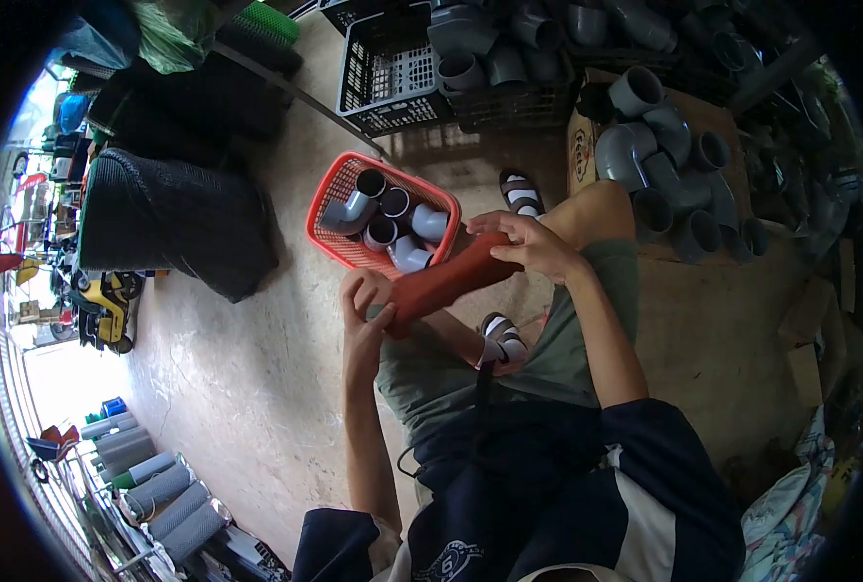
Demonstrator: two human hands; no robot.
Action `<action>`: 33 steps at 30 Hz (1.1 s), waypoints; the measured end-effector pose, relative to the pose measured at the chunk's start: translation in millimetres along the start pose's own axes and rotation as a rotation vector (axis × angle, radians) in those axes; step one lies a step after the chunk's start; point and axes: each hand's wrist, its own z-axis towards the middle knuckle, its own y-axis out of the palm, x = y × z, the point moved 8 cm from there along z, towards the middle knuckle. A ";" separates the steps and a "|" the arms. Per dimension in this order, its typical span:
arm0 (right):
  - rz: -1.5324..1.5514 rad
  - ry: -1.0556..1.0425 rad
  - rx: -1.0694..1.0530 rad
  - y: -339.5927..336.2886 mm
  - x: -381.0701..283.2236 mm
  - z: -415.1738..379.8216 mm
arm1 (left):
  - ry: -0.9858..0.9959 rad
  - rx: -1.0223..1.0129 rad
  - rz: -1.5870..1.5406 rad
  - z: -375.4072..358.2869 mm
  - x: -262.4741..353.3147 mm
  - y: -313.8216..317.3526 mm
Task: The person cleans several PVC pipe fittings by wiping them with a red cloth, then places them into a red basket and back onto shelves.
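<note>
A dark red cloth (451, 281) is stretched between my two hands, above my lap. My left hand (364, 299) pinches its left end, with something small and greyish by the fingers. The cloth's right end is gripped by my right hand (528, 246), thumb below and fingers on top. Just beyond the cloth, a red plastic basket (330, 190) stands on the floor, holding several grey pipe elbows (356, 210).
Black crates (390, 118) with grey fittings stand ahead. More elbows lie on a cardboard box (583, 145) at the right. Rolls of dark mesh (169, 218) stand at the left, and grey rolls (184, 514) lie at the lower left. My sandalled feet are near the basket.
</note>
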 end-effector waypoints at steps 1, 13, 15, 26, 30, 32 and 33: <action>-0.012 0.011 0.017 0.1 0.5 -0.9 | 0.033 0.040 -0.002 -3.0 3.6 -2.1; -0.473 0.058 0.133 -10.5 25.0 -0.5 | 0.198 -0.054 0.782 -7.9 30.0 15.3; -0.533 0.052 0.186 -10.1 14.6 -4.9 | 0.198 -0.030 0.939 -11.4 52.8 26.8; -0.413 -0.269 0.261 -26.8 -39.1 -26.2 | 0.194 -0.293 0.185 -1.1 70.6 23.0; 0.224 -0.015 0.152 -22.9 -22.7 -21.5 | 0.181 -0.260 -0.202 4.1 74.6 38.8; 0.467 0.015 0.091 -12.9 -23.8 -16.1 | 0.145 -0.121 -0.339 10.0 70.5 45.4; 0.428 0.070 0.108 -12.2 -20.8 -15.1 | 0.043 -0.149 -0.312 16.5 59.8 47.4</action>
